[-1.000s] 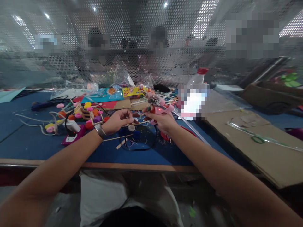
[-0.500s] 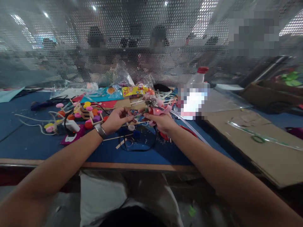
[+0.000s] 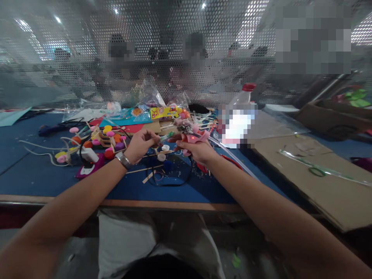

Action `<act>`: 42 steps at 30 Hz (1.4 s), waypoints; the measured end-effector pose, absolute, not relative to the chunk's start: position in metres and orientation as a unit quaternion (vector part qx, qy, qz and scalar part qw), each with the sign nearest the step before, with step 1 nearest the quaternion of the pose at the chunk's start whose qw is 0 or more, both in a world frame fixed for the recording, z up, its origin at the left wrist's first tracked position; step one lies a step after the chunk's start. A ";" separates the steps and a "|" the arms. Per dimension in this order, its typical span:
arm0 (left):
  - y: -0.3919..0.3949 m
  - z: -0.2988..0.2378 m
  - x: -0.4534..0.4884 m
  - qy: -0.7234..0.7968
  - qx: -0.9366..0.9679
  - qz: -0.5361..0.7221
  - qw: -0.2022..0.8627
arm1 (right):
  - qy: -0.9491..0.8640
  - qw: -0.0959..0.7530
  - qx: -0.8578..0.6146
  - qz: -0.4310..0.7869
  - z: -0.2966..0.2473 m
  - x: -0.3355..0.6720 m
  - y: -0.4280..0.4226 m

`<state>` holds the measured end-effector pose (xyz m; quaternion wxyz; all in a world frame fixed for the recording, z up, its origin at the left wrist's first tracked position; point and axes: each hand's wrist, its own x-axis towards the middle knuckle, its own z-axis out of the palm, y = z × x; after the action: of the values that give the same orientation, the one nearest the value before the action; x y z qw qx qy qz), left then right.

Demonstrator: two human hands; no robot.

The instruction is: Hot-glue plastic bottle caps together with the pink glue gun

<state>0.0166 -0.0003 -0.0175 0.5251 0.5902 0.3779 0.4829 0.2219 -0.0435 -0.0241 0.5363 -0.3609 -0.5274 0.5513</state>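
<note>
My right hand (image 3: 200, 151) is wrapped around a pink hot glue gun (image 3: 197, 137) with a small red light lit on its side. Its front end points left, toward my other hand. The fingertips of my left hand (image 3: 141, 145) pinch a small clear-and-green piece (image 3: 166, 136), whose kind I cannot make out. That piece lies across the gap between the two hands, close to the glue gun's front end. Two small white caps (image 3: 161, 157) are on the table below the gap. A black cord (image 3: 174, 185) loops on the blue table under the glue gun.
Sticks with coloured pompoms (image 3: 109, 141) and a purple power strip (image 3: 90, 166) with a white plug are at left. Behind lie coloured sheets and a yellow packet (image 3: 164, 112). A plastic bottle (image 3: 242, 97) stands beyond my right hand. Cardboard (image 3: 328, 182) covers the right side.
My left hand has drawn slightly left, widening the gap between the hands. The clear-and-green piece and a second white cap now show there more plainly. My right hand has hardly moved.
</note>
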 end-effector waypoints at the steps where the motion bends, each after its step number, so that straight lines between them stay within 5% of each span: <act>1: -0.001 -0.017 0.017 0.379 0.588 0.483 0.527 | -0.533 0.529 -0.367 0.549 -0.024 0.222 -0.043; 33: -0.007 -0.012 0.017 0.347 0.481 0.424 0.684 | -0.564 0.451 -0.525 0.450 -0.022 0.222 -0.053; 42: -0.005 -0.018 0.017 0.319 0.524 0.427 0.665 | -0.610 0.449 -0.460 0.464 -0.024 0.224 -0.052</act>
<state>0.0166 -0.0046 -0.0179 0.6649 0.5236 0.3189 0.4266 0.2237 -0.0522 -0.0236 0.4493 -0.4597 -0.6097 0.4637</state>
